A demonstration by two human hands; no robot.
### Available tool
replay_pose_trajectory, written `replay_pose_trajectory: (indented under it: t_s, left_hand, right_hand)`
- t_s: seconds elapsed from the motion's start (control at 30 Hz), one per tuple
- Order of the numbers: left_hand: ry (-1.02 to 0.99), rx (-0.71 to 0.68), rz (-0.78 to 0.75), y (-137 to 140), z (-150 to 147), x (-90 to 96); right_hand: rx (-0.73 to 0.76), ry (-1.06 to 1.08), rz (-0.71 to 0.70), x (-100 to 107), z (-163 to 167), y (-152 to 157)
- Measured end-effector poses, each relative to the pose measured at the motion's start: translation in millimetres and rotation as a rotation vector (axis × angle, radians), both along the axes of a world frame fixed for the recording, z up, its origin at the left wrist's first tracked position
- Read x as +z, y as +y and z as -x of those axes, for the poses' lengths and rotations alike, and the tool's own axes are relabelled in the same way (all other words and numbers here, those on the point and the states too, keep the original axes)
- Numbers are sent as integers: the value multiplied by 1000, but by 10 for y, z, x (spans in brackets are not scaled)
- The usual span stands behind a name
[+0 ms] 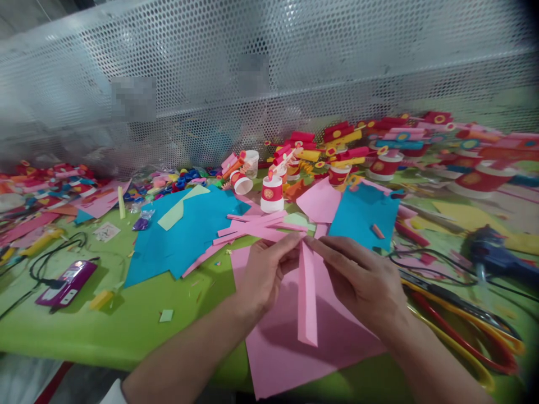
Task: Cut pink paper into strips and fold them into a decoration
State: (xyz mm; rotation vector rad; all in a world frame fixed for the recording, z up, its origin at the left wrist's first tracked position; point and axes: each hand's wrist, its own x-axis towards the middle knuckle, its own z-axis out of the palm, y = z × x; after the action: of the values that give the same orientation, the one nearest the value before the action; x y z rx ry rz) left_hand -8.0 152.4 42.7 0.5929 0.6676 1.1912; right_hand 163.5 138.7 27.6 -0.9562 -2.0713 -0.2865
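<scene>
Green counter (135,325): left hand (261,275) and right hand (364,275), fingers (287,247) pinched close, hold a pink strip (307,303) by its far end; likely light, easily creased, best held along its folds.

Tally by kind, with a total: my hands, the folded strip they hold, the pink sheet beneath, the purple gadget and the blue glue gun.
Bare hands: 2 (left hand, right hand)
Folded pink paper strip: 1
Flat pink paper sheet: 1
Purple rectangular device: 1
Dark blue glue gun: 1
Total: 6
</scene>
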Motion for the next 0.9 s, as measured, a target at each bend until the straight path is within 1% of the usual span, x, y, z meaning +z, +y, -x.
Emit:
replay_pose_trajectory:
  t_s: [0.1,0.2,0.27,0.33,0.4,0.47,0.57,0.63,0.77,0.83,0.9]
  left_hand:
    - [36,15,-34,-6,2,8]
    - [75,21,-63,-13,0,-3]
    - [112,31,-92,-18,-1,-5]
    - [168,52,-136,-22,3,6]
    - [232,79,-180,-23,10,24]
    - [276,97,-212,-20,16,38]
    - [274,94,-238,-14,16,41]
    - [250,81,-249,-14,11,36]
    - [246,45,-265,-25,4,25]
    - [271,37,-282,-30,4,19]
    - [303,37,-304,-34,5,15]
  right_hand:
    - [-16,-24,-21,-7,-20,7]
    - [-18,-18,-3,-11,-17,12]
    - [10,37,36,2,4,4]
    - [36,157,91,32,36,-15]
    - [26,311,193,67,67,-36]
    - [1,471,354,89,84,-47]
    - [14,677,608,91,81,-36]
    - [36,759,724,85,70,-18]
    - [72,801,849,87,66,7]
    - [81,811,869,86,69,8]
    - [83,823,861,78,72,3]
